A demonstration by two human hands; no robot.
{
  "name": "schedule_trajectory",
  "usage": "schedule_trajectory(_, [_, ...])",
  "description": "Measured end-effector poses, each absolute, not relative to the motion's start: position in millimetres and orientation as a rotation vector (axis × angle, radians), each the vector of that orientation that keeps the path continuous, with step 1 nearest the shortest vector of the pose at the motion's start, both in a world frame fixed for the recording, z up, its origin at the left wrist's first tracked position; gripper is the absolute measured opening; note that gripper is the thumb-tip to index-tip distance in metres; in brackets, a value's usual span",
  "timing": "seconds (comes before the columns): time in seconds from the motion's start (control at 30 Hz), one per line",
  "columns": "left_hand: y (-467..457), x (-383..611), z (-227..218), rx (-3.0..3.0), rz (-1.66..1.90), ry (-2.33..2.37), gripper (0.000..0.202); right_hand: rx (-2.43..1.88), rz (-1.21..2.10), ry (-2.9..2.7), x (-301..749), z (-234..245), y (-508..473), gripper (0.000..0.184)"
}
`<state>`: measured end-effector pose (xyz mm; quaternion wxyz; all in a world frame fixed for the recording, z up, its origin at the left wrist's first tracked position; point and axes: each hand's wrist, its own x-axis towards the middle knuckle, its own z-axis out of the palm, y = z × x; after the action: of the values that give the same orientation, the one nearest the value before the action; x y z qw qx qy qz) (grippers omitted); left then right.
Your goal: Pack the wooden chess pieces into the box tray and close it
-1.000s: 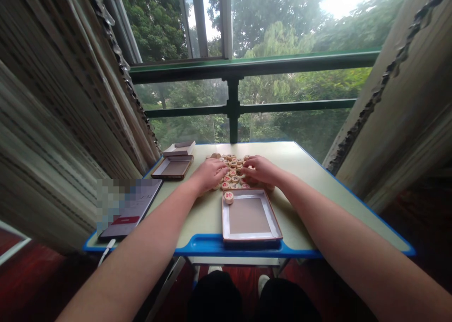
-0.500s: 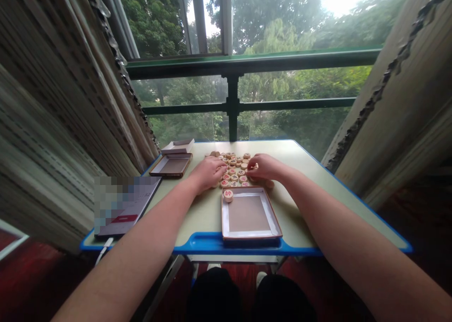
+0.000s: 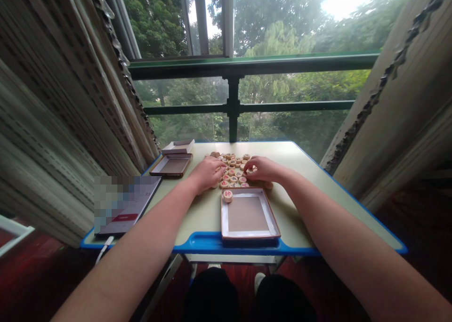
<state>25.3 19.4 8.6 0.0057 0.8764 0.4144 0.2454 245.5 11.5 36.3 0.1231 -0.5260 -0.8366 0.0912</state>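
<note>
Several round wooden chess pieces (image 3: 233,167) with red and dark characters lie in a loose pile at the middle of the table (image 3: 307,171). My left hand (image 3: 207,172) rests palm down on the pile's left side, fingers curled over some pieces. My right hand (image 3: 260,168) sits at the pile's right side, its fingertips pinched on a wooden piece (image 3: 251,170). A shallow box tray (image 3: 249,216) with a white inner rim lies in front of the pile. One red-marked piece (image 3: 228,196) sits in its far left corner.
A second shallow tray (image 3: 171,165) and a white box part (image 3: 178,146) lie at the far left of the table. A tablet (image 3: 124,204) with a cable lies at the near left corner. Curtains (image 3: 52,100) hang on both sides; a window railing (image 3: 247,65) runs behind.
My right hand has drawn back slightly to the right and closed its fingertips on a piece. My left hand has barely moved. The view shifted a little.
</note>
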Motion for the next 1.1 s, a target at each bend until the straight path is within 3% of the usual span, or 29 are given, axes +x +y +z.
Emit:
schedule_trajectory(0.27, [17.8, 25.6, 9.9, 2.774, 0.78, 1.288, 0.029, -1.856, 0.393, -2.375, 260.0, 51.3, 8.0, 0.025])
schedule_trajectory(0.47, [16.0, 26.6, 10.8, 2.783, 0.752, 1.288, 0.03, -1.805, 0.314, -2.553, 259.1, 56.2, 0.1, 0.021])
schedule_trajectory(0.7, [18.3, 25.4, 9.0, 2.779, 0.759, 1.303, 0.03, -1.768, 0.401, -2.529, 263.8, 52.0, 2.6, 0.039])
schedule_trajectory(0.9, [20.9, 22.6, 7.2, 2.761, 0.809, 1.299, 0.03, -1.756, 0.443, -2.532, 261.7, 58.0, -1.7, 0.017])
schedule_trajectory(1.0, [21.1, 21.8, 7.2, 2.764, 0.8, 1.303, 0.029, -1.736, 0.631, -2.488, 263.4, 60.7, -2.2, 0.02])
schedule_trajectory(1.1, [20.9, 22.0, 7.7, 2.774, 0.778, 1.3, 0.029, -1.772, 0.552, -2.467, 264.5, 58.8, 0.7, 0.018])
